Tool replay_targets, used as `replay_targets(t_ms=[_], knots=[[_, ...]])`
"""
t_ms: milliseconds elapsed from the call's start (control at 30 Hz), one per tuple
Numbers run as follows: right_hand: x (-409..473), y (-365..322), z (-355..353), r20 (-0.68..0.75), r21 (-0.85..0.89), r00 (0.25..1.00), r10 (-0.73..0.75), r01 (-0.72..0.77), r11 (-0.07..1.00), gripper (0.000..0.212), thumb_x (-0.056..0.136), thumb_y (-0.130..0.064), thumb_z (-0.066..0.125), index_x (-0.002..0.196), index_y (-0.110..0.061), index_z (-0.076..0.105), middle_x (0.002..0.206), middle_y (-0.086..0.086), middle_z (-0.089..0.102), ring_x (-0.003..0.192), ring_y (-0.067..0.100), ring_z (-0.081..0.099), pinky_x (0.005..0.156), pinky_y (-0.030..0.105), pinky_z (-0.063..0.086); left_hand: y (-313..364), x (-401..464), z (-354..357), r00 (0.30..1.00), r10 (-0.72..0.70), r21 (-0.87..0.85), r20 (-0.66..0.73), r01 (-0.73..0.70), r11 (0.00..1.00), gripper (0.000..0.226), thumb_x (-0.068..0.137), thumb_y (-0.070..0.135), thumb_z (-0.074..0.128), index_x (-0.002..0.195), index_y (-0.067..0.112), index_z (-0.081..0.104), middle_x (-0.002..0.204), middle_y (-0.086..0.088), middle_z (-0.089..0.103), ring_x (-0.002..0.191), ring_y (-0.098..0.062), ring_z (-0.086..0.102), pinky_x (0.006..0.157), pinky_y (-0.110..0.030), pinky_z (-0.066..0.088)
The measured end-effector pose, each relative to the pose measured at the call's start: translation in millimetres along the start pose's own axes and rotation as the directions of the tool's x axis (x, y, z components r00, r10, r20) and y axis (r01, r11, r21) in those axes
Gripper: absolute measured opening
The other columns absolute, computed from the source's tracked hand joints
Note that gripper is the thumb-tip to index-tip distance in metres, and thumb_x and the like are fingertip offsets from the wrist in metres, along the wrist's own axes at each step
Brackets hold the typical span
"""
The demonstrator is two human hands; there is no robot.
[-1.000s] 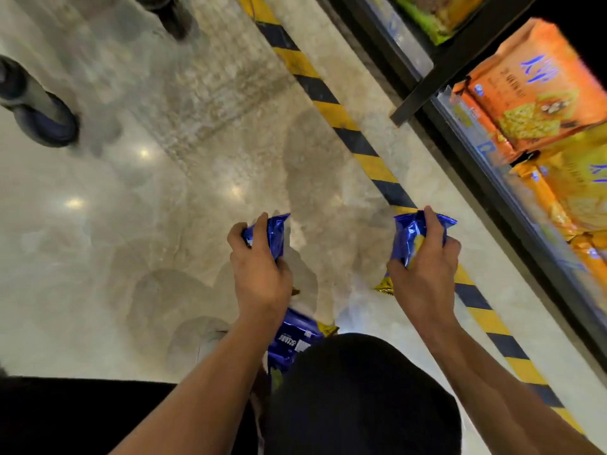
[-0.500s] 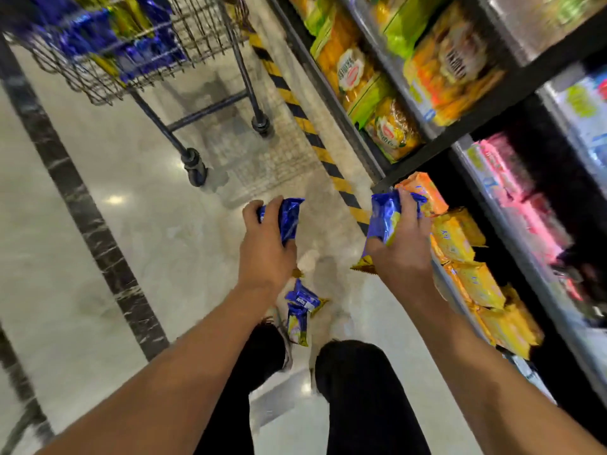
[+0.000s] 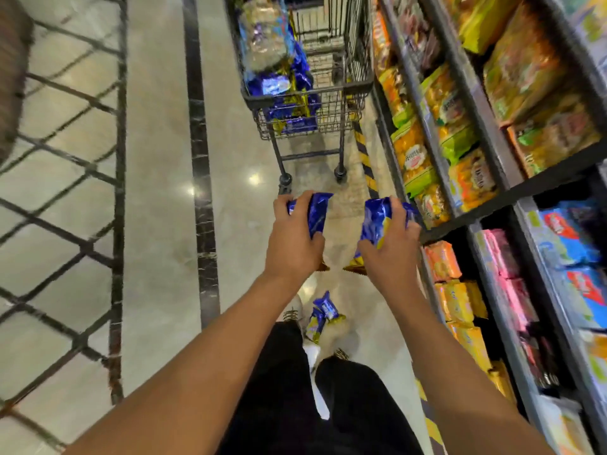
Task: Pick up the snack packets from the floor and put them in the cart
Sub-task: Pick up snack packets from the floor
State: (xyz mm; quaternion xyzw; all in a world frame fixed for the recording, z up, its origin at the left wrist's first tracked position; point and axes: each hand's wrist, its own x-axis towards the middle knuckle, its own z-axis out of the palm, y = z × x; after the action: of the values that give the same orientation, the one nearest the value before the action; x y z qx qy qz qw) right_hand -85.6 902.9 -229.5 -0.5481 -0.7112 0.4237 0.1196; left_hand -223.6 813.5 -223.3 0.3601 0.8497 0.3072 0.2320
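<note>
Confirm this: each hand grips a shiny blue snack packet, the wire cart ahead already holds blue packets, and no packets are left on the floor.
One part is wrong. The head view shows two blue-and-yellow packets lying on the marble floor by the feet. The rest holds: left hand and right hand each grip a shiny blue packet, and the wire cart holds blue packets.

Open floor left of cart; shelves close alongside right.

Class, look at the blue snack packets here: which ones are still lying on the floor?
The two packets on the floor by the person's feet. The others are gripped in the left hand and right hand, or piled in the cart.
</note>
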Motion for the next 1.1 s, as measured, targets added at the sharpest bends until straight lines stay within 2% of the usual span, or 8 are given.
replay_targets(t_ms=[67, 200, 300, 500, 767, 900, 1000, 1100], knots=[[-9, -16, 4, 0.017, 0.024, 1.0, -0.024, 0.023, 0.999, 0.088, 0.086, -0.009, 0.066, 0.155, -0.034, 0.016, 0.146, 0.012, 0.024, 0.099, 0.02, 0.042, 0.069, 0.024, 0.036, -1, -20, -23, 0.998, -0.054, -0.016, -0.031, 0.054, 0.998, 0.071, 0.084, 0.008, 0.065, 0.146, 0.026, 0.037, 0.143, -0.004, 0.029, 0.104, -0.026, 0.061, 0.088, -0.027, 0.053], [-28, -51, 15, 0.047, 0.078, 0.993, -0.105, 0.101, 0.992, 0.089, 0.084, -0.012, 0.066, 0.153, -0.037, 0.016, 0.146, 0.013, 0.024, 0.119, 0.031, 0.048, 0.081, 0.034, 0.047, -9, -48, -66, 0.988, -0.122, -0.004, -0.095, 0.122, 0.992, 0.072, 0.085, 0.008, 0.066, 0.148, 0.025, 0.036, 0.145, -0.005, 0.03, 0.11, -0.027, 0.059, 0.091, -0.023, 0.047], [-38, -76, 19, 0.081, 0.052, 0.987, -0.138, 0.134, 0.99, 0.088, 0.086, -0.014, 0.065, 0.154, -0.036, 0.014, 0.146, 0.013, 0.024, 0.123, 0.032, 0.046, 0.085, 0.031, 0.044, -16, -57, -91, 0.979, -0.146, 0.023, -0.143, 0.151, 0.988, 0.072, 0.086, 0.011, 0.067, 0.149, 0.025, 0.035, 0.146, -0.004, 0.029, 0.113, -0.026, 0.057, 0.09, -0.021, 0.042], [-55, -123, 42, 0.12, -0.018, 0.971, -0.208, 0.212, 0.977, 0.09, 0.086, -0.013, 0.066, 0.155, -0.036, 0.012, 0.148, 0.011, 0.024, 0.128, 0.03, 0.042, 0.084, 0.027, 0.036, -39, -48, -136, 0.973, -0.117, 0.031, -0.201, 0.126, 0.992, 0.072, 0.086, 0.014, 0.068, 0.149, 0.028, 0.034, 0.146, -0.001, 0.029, 0.111, -0.023, 0.058, 0.086, -0.031, 0.053], [-62, -203, 132, 0.112, -0.065, 0.971, -0.211, 0.219, 0.973, 0.09, 0.084, -0.012, 0.065, 0.154, -0.038, 0.014, 0.149, 0.008, 0.023, 0.128, 0.03, 0.043, 0.087, 0.03, 0.041, -103, -15, -210, 0.967, -0.06, -0.007, -0.248, 0.06, 0.998, 0.071, 0.085, 0.016, 0.068, 0.148, 0.025, 0.037, 0.146, -0.004, 0.031, 0.116, -0.022, 0.054, 0.09, -0.033, 0.054], [-60, -240, 170, 0.062, -0.08, 0.98, -0.188, 0.193, 0.978, 0.09, 0.085, -0.01, 0.064, 0.153, -0.039, 0.014, 0.148, 0.006, 0.026, 0.128, 0.026, 0.041, 0.088, 0.028, 0.041, -140, 5, -249, 0.98, 0.019, 0.016, -0.198, -0.016, 1.0, 0.07, 0.087, 0.018, 0.068, 0.15, 0.023, 0.037, 0.146, -0.004, 0.031, 0.115, -0.02, 0.054, 0.088, -0.027, 0.051], [-55, -263, 191, 0.032, -0.134, 0.983, -0.181, 0.184, 0.974, 0.091, 0.085, -0.012, 0.067, 0.154, -0.039, 0.013, 0.147, 0.008, 0.028, 0.128, 0.026, 0.042, 0.09, 0.03, 0.044, -155, 22, -278, 0.988, -0.035, 0.028, -0.152, 0.04, 0.999, 0.074, 0.089, 0.021, 0.067, 0.152, 0.029, 0.03, 0.149, 0.002, 0.025, 0.116, -0.02, 0.055, 0.091, -0.035, 0.056], [-50, -280, 203, 0.036, -0.126, 0.978, -0.206, 0.209, 0.97, 0.09, 0.084, -0.012, 0.068, 0.153, -0.038, 0.015, 0.148, 0.008, 0.027, 0.13, 0.025, 0.038, 0.087, 0.026, 0.037, -165, 33, -300, 0.988, -0.049, 0.006, -0.147, 0.051, 0.999, 0.073, 0.089, 0.02, 0.066, 0.151, 0.031, 0.03, 0.149, 0.004, 0.022, 0.114, -0.021, 0.057, 0.089, -0.04, 0.057]])
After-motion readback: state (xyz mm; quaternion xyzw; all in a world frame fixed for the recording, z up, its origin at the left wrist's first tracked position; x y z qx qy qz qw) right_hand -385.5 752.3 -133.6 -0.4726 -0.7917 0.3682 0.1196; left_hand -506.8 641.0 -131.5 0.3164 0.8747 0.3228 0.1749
